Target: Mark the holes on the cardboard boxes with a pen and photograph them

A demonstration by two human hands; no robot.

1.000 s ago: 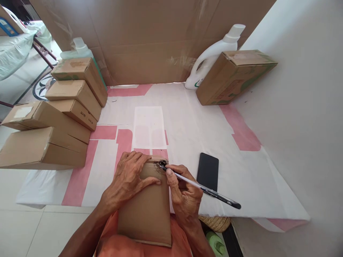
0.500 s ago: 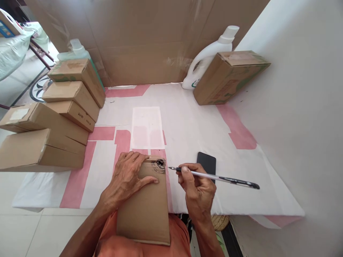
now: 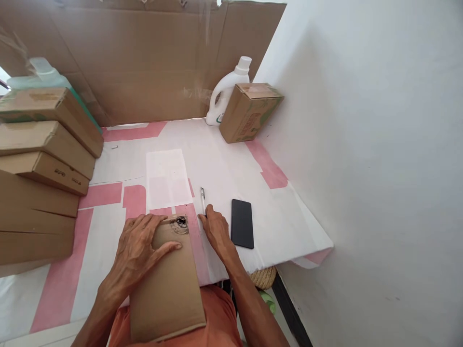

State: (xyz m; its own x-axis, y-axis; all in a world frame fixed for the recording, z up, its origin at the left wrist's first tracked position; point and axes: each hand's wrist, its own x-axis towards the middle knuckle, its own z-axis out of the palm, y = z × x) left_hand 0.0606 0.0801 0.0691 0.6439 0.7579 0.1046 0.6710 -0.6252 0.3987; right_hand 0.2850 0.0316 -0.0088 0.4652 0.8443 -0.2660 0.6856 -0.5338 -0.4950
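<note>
Resting flat on a brown cardboard box (image 3: 164, 284), fingers spread, thumb laid across the top face: left hand (image 3: 139, 246). Box leaning from the lap onto the near edge of the table (image 3: 224, 154), far end up; black scribble (image 3: 180, 223) at its far right corner, just beyond the thumb.

Lying palm-down on the table just right of the box: right hand (image 3: 216, 230), fingers loosely together over the near end of a pen (image 3: 203, 199); grip on the pen not discernible. Pen flat on the white and pink covering, tip pointing away.

Placed face-down just right of that hand: black phone (image 3: 242, 223).

Stacked along the left edge: brown cartons (image 3: 39, 168), green bottle (image 3: 43, 77) behind.

Standing at the far right corner: white jug (image 3: 226, 94), tilted carton (image 3: 249, 112) touching it, cardboard sheet (image 3: 152, 62) behind.
</note>
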